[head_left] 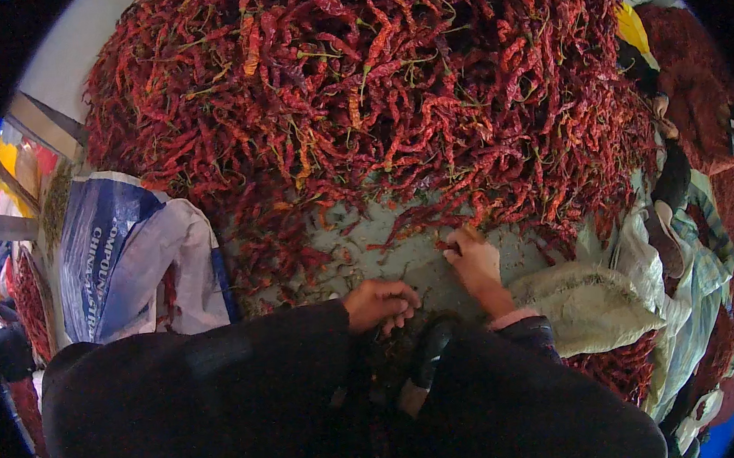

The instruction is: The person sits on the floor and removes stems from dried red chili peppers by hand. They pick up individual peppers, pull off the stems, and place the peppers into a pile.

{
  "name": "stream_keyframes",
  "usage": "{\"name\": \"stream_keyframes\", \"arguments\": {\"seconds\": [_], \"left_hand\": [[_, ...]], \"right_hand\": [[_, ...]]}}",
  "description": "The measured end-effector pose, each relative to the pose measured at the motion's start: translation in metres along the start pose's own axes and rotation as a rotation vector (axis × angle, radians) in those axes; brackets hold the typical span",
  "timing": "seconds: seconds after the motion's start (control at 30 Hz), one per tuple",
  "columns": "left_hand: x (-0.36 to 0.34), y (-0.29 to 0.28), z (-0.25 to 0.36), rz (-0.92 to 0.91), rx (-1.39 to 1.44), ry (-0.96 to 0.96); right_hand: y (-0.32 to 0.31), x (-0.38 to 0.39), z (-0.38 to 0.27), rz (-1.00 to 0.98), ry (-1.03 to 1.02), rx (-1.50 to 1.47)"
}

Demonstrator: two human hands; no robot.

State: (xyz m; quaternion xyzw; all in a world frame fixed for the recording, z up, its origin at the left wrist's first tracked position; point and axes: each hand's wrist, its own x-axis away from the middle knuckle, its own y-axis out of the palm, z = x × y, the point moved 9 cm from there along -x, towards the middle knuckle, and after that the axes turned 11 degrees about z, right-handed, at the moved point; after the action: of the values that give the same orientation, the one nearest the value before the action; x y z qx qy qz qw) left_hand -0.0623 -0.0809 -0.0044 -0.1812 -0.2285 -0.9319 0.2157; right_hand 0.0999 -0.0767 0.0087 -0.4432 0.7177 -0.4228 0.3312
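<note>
Deep reds dominate a tall heap of wrinkled, long dried chillies (375,101), streaked with orange and maroon and flecked with yellow-green stems. Bare patches of grey-green floor (426,276) show below. At left, a woven plastic sack (100,248) pairs a blue panel, marked with white lettering, with plain whitish folds. At right, a beige, coarse-woven sack (585,303) lies near a pale green sheet of striped material (699,261). The wearer's near-black clothing (225,392) meets a pink knitted-looking cuff (514,318) at the right wrist. A bright yellow sheet-like piece (634,32) edges the heap.
</note>
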Motion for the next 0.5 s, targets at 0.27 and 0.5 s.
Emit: {"name": "stream_keyframes", "arguments": {"seconds": [0.27, 0.5], "left_hand": [[-0.005, -0.021, 0.013, 0.229, 0.396, -0.076], [-0.002, -0.033, 0.018, 0.349, 0.358, -0.003]], "right_hand": [[-0.004, 0.008, -0.018, -0.075, 0.437, -0.946], [0.018, 0.043, -0.053, -0.420, 0.727, -1.213]]}}
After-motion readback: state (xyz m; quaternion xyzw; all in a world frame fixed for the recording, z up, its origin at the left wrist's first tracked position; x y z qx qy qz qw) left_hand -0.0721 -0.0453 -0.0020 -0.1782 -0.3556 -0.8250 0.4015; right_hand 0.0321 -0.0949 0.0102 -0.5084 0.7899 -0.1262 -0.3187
